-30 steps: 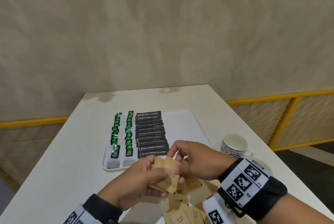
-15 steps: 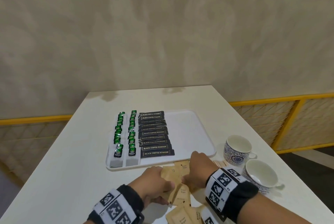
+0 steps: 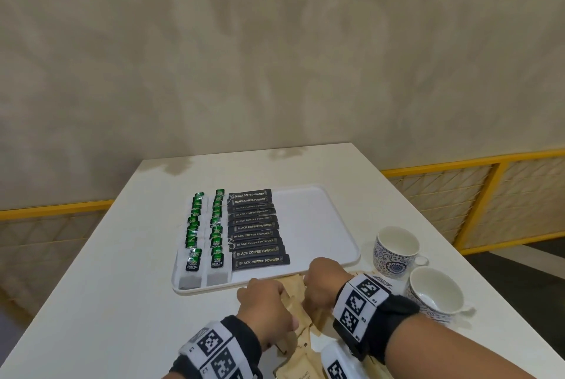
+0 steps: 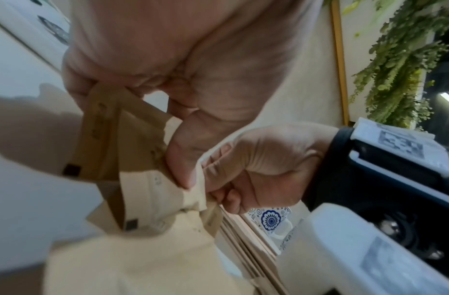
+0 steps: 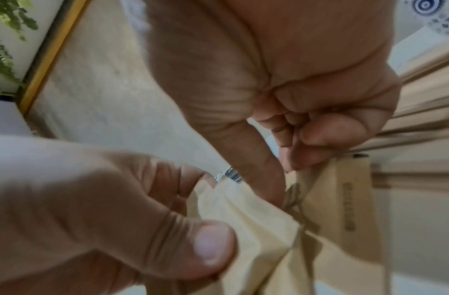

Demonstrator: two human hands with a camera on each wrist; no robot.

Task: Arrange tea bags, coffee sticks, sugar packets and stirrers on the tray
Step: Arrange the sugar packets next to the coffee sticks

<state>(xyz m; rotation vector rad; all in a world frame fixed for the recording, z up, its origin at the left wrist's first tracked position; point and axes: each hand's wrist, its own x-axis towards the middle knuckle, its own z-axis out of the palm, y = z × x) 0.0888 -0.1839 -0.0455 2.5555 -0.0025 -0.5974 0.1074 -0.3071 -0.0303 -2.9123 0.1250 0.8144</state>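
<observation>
A white tray holds two columns of green tea bags and a column of black coffee sticks; its right half is bare. Just in front of the tray, my left hand and right hand both grip brown sugar packets. In the left wrist view my left hand pinches packets between thumb and fingers. In the right wrist view my right hand pinches a packet by its top edge. More packets lie loose below my wrists. Wooden stirrers lie beside them.
Two blue-patterned white cups stand right of the tray, close to my right wrist. The white table runs to a beige wall. Yellow railings flank it on both sides.
Both hands have dropped with the sugar packets from in front of the tray down to the table by the loose pile. The second cup has come into view.
</observation>
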